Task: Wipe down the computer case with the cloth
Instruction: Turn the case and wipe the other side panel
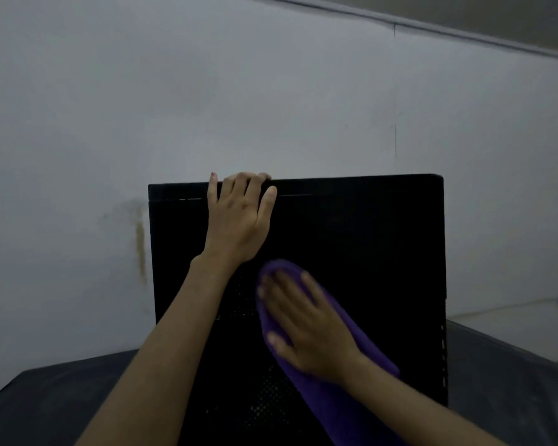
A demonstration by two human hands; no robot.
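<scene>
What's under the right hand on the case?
The purple cloth lies under the right hand, pressed flat against the black computer case. The panel beneath the cloth is covered and cannot be seen.

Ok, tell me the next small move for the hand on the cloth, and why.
Probably slide the right hand and the purple cloth rightward across the computer case. The cloth lies left of the panel's middle, and the wide black area to its right is uncovered. The left hand grips the top edge, steadying the case.
</scene>
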